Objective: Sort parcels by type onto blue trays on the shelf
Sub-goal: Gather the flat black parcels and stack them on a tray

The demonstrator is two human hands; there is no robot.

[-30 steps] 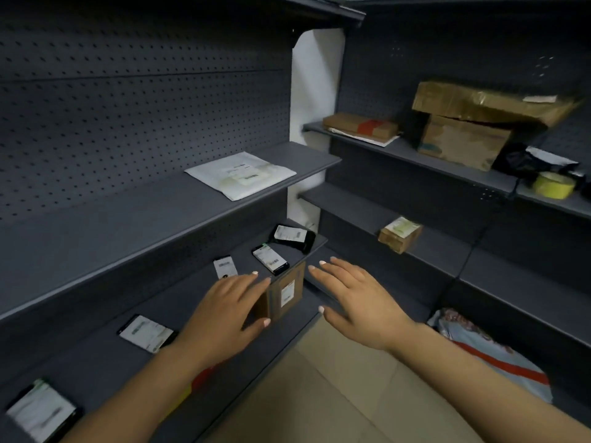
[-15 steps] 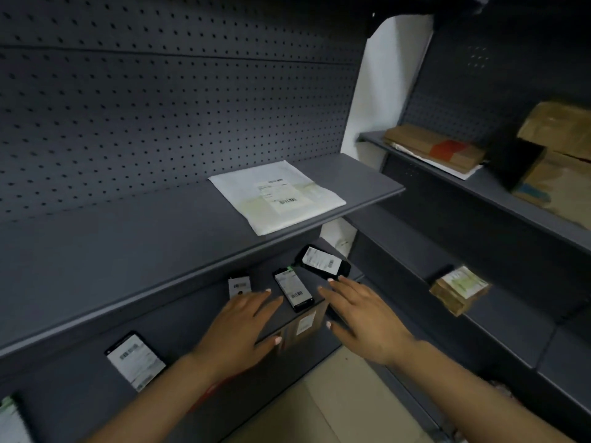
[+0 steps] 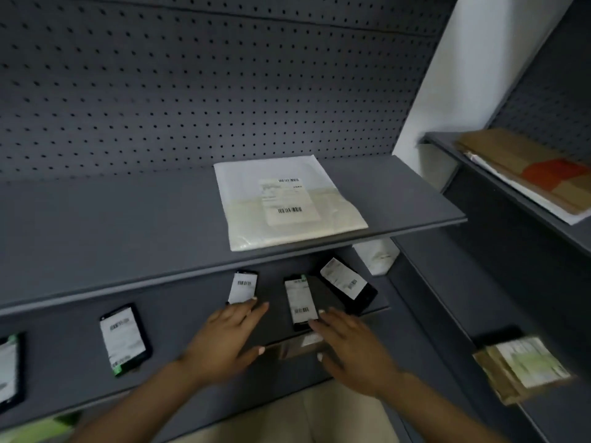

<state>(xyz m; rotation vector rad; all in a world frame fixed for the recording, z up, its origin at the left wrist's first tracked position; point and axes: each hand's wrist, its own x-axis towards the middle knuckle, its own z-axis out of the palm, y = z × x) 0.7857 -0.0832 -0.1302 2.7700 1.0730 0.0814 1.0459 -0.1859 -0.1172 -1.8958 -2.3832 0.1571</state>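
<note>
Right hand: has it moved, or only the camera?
Yes. The right hand has moved forward and left: its fingertips now reach the labelled black parcel on the lower shelf, clear of them a second ago.

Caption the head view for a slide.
Both hands, left and right, carry a small brown box along the lower shelf.
</note>
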